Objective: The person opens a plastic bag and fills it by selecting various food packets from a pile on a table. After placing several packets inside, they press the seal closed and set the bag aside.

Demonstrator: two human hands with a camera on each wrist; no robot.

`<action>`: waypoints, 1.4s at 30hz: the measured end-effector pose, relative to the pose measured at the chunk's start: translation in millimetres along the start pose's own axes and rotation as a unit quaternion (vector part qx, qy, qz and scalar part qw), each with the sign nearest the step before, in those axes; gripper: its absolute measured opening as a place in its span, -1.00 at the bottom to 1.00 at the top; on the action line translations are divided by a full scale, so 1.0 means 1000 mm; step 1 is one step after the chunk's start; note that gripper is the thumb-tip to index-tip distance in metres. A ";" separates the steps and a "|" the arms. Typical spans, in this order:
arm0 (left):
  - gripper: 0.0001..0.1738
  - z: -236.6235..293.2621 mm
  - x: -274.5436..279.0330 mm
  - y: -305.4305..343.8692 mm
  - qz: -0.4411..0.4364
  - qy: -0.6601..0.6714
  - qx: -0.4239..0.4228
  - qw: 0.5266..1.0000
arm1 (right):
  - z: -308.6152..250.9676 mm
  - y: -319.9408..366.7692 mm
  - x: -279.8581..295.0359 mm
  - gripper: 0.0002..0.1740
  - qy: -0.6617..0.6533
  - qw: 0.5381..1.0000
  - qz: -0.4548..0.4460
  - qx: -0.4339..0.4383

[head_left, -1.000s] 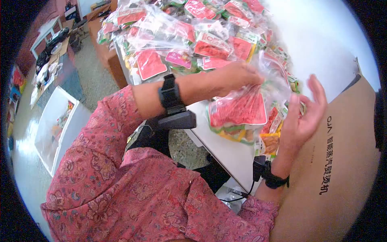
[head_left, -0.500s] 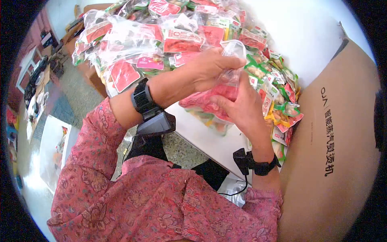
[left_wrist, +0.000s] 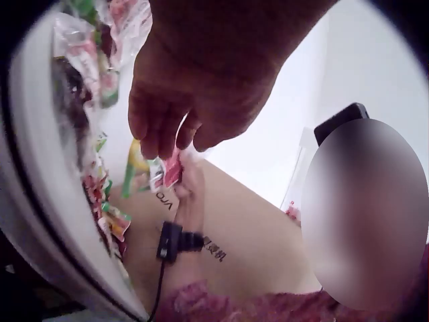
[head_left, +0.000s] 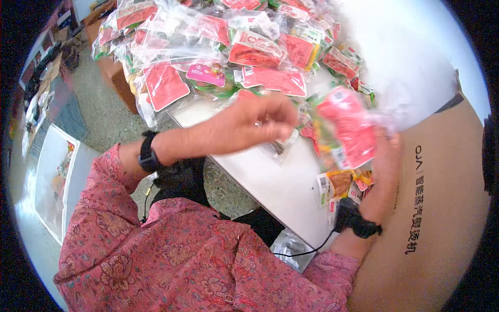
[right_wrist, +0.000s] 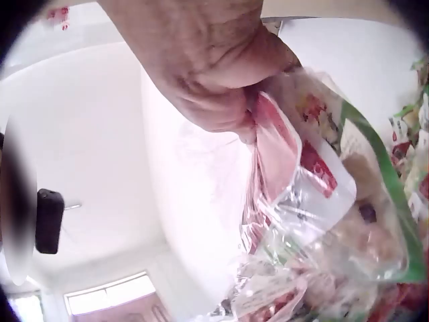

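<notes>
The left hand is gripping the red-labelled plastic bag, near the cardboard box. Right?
Wrong hand: the right hand is gripping the red-labelled plastic bag, near the cardboard box. The right wrist view shows the grip.

One held packet [head_left: 347, 127] and one lettered carton [head_left: 442, 177] show (heaped packets [head_left: 257, 52] overlap, uncountable).

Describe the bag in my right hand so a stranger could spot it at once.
Find the brown carton with black lettering beside the white table. There, your right hand grips a clear bag with a red panel and green edging. Unlike the bags piled on the table, this one is held up.
</notes>
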State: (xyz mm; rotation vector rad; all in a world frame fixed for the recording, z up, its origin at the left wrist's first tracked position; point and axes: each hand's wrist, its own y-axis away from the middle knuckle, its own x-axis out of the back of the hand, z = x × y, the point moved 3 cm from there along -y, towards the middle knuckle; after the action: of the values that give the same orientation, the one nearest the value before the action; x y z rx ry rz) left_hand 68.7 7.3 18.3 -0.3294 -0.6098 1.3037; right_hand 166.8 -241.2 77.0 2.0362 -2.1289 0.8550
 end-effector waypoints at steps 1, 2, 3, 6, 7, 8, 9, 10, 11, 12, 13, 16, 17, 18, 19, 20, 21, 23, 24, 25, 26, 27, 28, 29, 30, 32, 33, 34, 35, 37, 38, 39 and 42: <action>-0.78 -0.001 -0.002 0.015 -0.046 -0.021 -0.005 0.999 | 0.002 -0.021 0.013 -0.72 0.078 0.995 0.022 0.058; -0.79 -0.005 -0.006 0.028 -0.098 0.003 0.030 0.995 | 0.004 -0.047 0.026 -0.71 0.155 0.980 0.043 0.116; -0.80 -0.008 -0.009 0.040 -0.150 0.027 0.064 0.986 | 0.006 -0.068 0.030 -0.71 0.162 0.979 0.038 0.117; -0.84 -0.028 -0.017 0.065 -0.178 -0.087 -0.090 0.976 | 0.007 -0.132 0.023 -0.67 0.198 0.967 0.040 0.153; -0.85 -0.033 -0.018 0.070 -0.185 -0.099 -0.106 0.972 | 0.013 -0.154 0.019 -0.67 0.234 0.955 0.053 0.172; -0.88 -0.037 -0.016 0.073 -0.157 -0.062 -0.123 0.978 | 0.019 -0.173 0.013 -0.67 0.271 0.941 0.067 0.189; -0.88 -0.041 -0.013 0.074 -0.154 -0.057 -0.123 0.979 | 0.022 -0.190 0.004 -0.67 0.276 0.940 0.063 0.189; -0.87 -0.044 -0.009 0.075 -0.158 -0.040 -0.125 0.979 | 0.023 -0.206 -0.006 -0.64 0.305 0.926 0.061 0.212; -0.87 -0.048 -0.007 0.075 -0.163 -0.023 -0.126 0.978 | 0.025 -0.222 -0.016 -0.61 0.334 0.911 0.059 0.233; -0.86 -0.048 -0.007 0.073 -0.157 -0.005 -0.135 0.978 | 0.026 -0.235 -0.028 -0.61 0.339 0.910 0.055 0.233; -0.86 -0.049 -0.006 0.071 -0.154 0.000 -0.133 0.979 | 0.029 -0.248 -0.046 -0.61 0.442 0.870 0.031 0.214; -0.83 -0.053 -0.003 0.067 -0.230 0.066 -0.139 0.961 | 0.048 -0.277 -0.101 -0.61 0.528 0.827 -0.030 0.191; -0.83 -0.054 -0.002 0.067 -0.227 0.067 -0.149 0.960 | 0.059 -0.285 -0.118 -0.62 0.514 0.834 -0.064 0.190; -0.82 -0.056 -0.003 0.069 -0.227 0.056 -0.168 0.958 | 0.073 -0.300 -0.128 -0.62 0.515 0.833 -0.070 0.189; -0.81 -0.057 -0.003 0.070 -0.226 0.047 -0.185 0.955 | 0.088 -0.314 -0.132 -0.62 0.484 0.851 -0.016 0.204; -0.81 -0.059 -0.003 0.071 -0.221 0.055 -0.179 0.957 | 0.106 -0.324 -0.133 -0.63 0.452 0.864 0.037 0.217; -0.81 -0.059 -0.004 0.072 -0.224 0.052 -0.189 0.955 | 0.126 -0.325 -0.132 -0.63 0.456 0.863 0.026 0.214; -0.81 -0.061 -0.006 0.073 -0.220 0.049 -0.201 0.953 | 0.152 -0.327 -0.119 -0.61 0.387 0.879 0.062 0.271; -0.83 -0.060 -0.006 0.074 -0.210 0.038 -0.209 0.954 | 0.156 -0.326 -0.124 -0.59 0.385 0.859 0.021 0.336; -0.84 -0.059 -0.007 0.074 -0.200 0.028 -0.215 0.956 | 0.158 -0.331 -0.125 -0.59 0.388 0.858 0.015 0.336; -0.85 -0.059 -0.007 0.075 -0.196 0.033 -0.200 0.959 | 0.162 -0.337 -0.126 -0.59 0.499 0.812 -0.006 0.303; -0.85 -0.059 -0.006 0.073 -0.196 0.039 -0.199 0.959 | 0.165 -0.339 -0.124 -0.59 0.602 0.753 -0.026 0.265; -0.85 -0.058 -0.005 0.071 -0.193 0.036 -0.198 0.960 | 0.168 -0.341 -0.116 -0.59 0.605 0.752 -0.027 0.259; -0.84 -0.058 -0.004 0.070 -0.190 0.030 -0.197 0.961 | 0.164 -0.345 -0.111 -0.56 0.464 0.845 -0.058 0.259; -0.84 -0.059 -0.005 0.071 -0.192 0.031 -0.200 0.960 | 0.160 -0.349 -0.106 -0.52 0.309 0.912 -0.085 0.255; -0.84 -0.060 -0.006 0.073 -0.210 0.033 -0.197 0.957 | 0.131 -0.318 -0.097 -0.48 0.245 0.945 -0.046 0.212; -0.84 -0.060 -0.006 0.073 -0.208 0.034 -0.199 0.957 | 0.120 -0.302 -0.089 -0.44 0.177 0.970 -0.007 0.167; -0.83 -0.060 -0.005 0.073 -0.200 0.037 -0.195 0.959 | 0.139 -0.313 -0.062 -0.51 0.266 0.954 0.024 0.133; -0.82 -0.060 -0.004 0.072 -0.193 0.040 -0.191 0.962 | 0.158 -0.325 -0.035 -0.58 0.352 0.929 0.056 0.098; -0.82 -0.059 -0.005 0.073 -0.207 0.033 -0.192 0.959 | 0.158 -0.298 -0.027 -0.75 0.399 0.910 -0.104 0.039; -0.81 -0.059 -0.006 0.073 -0.223 0.027 -0.191 0.956 | 0.161 -0.279 -0.034 -0.79 0.387 0.901 -0.186 0.060; -0.81 -0.059 -0.005 0.072 -0.224 0.026 -0.194 0.955 | 0.161 -0.254 -0.052 -0.83 0.371 0.886 -0.266 0.079; -0.80 -0.058 -0.004 0.069 -0.259 0.020 -0.183 0.948 | 0.134 -0.203 -0.086 -0.75 0.421 0.793 -0.325 0.296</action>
State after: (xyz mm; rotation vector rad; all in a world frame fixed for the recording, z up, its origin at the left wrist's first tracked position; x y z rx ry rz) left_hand 47.2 26.7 -67.6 -0.4614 -0.8406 0.6730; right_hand 410.3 -215.5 -3.9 1.7889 -0.6564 1.9222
